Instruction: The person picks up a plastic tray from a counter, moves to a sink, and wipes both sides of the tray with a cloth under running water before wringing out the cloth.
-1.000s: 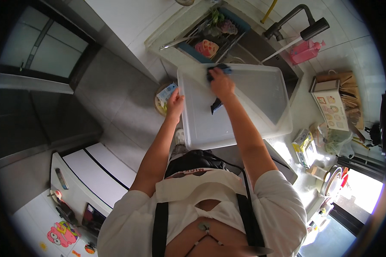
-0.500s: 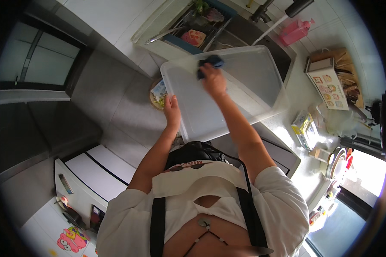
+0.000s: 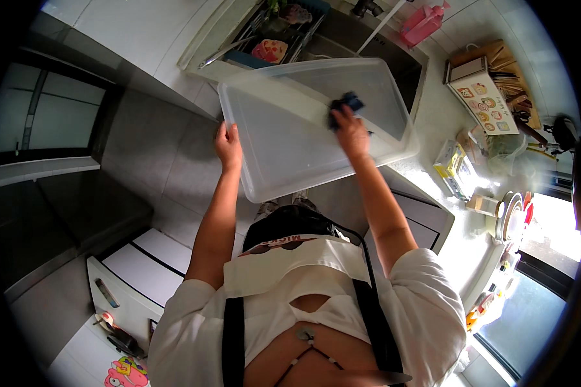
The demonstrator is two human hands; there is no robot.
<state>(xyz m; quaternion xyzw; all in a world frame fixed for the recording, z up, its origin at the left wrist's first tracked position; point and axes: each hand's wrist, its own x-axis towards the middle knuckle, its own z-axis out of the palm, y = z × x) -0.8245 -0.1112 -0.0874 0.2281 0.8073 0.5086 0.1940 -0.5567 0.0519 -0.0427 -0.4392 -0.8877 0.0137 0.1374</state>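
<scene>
Clear plastic tub gripped at its edge by left hand, right hand (fingers closed) pressing a dark cloth inside.

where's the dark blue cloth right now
In the head view, the dark blue cloth is under the right hand, pressed inside the clear plastic bin, right of centre, just below the sink.

The left hand holds the edge of a big clear plastic bin. The right hand presses a dark sponge inside it.
</scene>
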